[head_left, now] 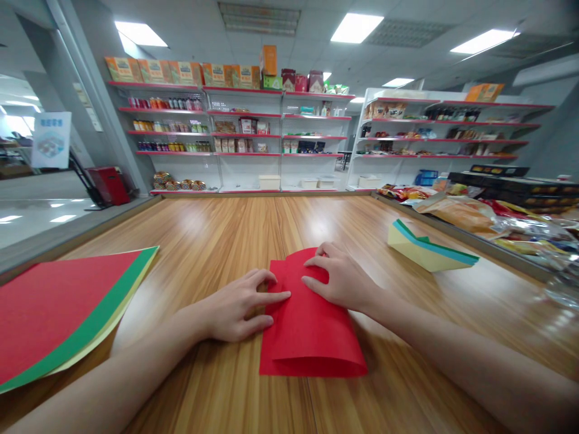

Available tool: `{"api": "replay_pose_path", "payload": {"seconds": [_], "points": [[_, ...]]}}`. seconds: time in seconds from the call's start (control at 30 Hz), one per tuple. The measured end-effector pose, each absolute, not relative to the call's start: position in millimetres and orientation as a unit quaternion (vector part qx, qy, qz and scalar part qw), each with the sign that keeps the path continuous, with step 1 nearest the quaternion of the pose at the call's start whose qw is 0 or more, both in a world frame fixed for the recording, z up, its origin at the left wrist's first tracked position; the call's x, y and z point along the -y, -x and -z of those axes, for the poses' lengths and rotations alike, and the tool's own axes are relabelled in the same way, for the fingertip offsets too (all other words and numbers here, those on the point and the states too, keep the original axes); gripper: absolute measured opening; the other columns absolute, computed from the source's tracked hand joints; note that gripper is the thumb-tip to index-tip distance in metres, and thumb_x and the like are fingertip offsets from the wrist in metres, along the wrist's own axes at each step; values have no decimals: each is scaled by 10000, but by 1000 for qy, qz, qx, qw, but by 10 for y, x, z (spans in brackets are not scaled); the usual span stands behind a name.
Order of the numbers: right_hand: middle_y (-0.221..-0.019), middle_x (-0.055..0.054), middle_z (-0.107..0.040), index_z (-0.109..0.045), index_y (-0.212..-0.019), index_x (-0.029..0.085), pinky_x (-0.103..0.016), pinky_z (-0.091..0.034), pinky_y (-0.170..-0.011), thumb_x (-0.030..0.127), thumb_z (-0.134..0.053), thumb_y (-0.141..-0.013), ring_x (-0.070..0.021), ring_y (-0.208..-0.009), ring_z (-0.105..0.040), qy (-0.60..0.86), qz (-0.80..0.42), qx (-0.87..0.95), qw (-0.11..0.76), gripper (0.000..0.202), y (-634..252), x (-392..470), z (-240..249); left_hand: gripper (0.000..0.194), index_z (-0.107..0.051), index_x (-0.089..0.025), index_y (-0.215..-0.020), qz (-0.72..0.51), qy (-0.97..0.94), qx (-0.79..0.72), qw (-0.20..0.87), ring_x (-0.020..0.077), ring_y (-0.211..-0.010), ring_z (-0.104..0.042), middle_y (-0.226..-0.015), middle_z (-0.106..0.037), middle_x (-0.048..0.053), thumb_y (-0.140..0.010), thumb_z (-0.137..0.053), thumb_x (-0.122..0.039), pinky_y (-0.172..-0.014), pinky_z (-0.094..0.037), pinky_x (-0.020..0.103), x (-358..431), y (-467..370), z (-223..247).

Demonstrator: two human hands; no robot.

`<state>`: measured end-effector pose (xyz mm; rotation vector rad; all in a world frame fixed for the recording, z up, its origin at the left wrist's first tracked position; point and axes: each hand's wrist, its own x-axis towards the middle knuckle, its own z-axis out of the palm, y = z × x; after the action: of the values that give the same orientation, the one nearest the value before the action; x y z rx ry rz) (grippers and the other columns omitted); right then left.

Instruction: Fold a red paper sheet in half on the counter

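A sheet of red paper (312, 328) lies in front of me, bent over on itself from the right, with a rounded, uncreased fold on that side. Its upper layer stops a little short of the lower layer's left edge. My left hand (246, 306) rests on that left edge, fingers spread, the index fingertip touching the upper layer. On the far part of the upper layer is my right hand (337, 274), its fingers curved and apart, thumb and fingertips touching the paper. Neither hand visibly grips it.
At the left lies a stack of red, green and pale yellow paper (67, 307). A folded paper boat (427, 250) stands at the right. Packaged snacks (470, 214) lie beyond the table's right edge. Stocked shelves (244, 134) line the back.
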<state>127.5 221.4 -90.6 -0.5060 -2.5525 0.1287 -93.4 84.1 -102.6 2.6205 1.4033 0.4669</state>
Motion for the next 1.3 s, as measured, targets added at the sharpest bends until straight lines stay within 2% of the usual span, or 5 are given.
{"api": "replay_pose_path", "payload": {"seconds": [0.4,0.97,1.03,1.13,1.3], "points": [[-888,-96,-618,-700,-1001,200,-392,-467,-804,322,-541,-846,-246,-885,-563,182,-28,959,214,253,-1252,-2013,847,500,-462,-279,-1345,-186,-857,-475,76,272,-1123,-471,-1231,-461,119,-860,-545,-373,-975,-406,443,-834,980,1080],[-1017,-98,-621,-680,-1064,194,-418,-428,-887,317,-523,-857,-248,-957,-540,142,-59,968,199,288,-1242,-1934,942,584,-285,-282,-1437,-112,-840,-525,77,298,-1368,-247,-1516,-246,85,-905,-425,-479,-1093,-252,494,-876,1046,1154],[-1019,-93,-624,-682,-1059,186,-409,-419,-903,303,-522,-857,-244,-972,-535,144,-60,968,198,283,-1241,-1928,939,580,-280,-256,-1442,-100,-755,-646,42,344,-1375,-211,-1513,-256,103,-918,-364,-492,-1081,-195,579,-931,1153,1239],[-1021,-90,-626,-685,-1051,180,-393,-417,-907,289,-520,-857,-238,-985,-529,148,-63,968,195,278,-1238,-1919,927,620,-334,-56,-1405,-152,-464,-867,-103,497,-1334,-166,-1462,-279,254,-912,-354,-431,-978,-173,727,-1008,1374,1350],[-1017,-87,-628,-686,-1050,182,-382,-417,-904,287,-523,-854,-232,-979,-529,147,-66,968,193,276,-1232,-1912,926,417,-541,-79,-1228,-219,-561,-776,-189,399,-1309,-289,-1345,-447,186,-854,-444,-237,-1030,-305,564,-1011,1451,1328]]}}
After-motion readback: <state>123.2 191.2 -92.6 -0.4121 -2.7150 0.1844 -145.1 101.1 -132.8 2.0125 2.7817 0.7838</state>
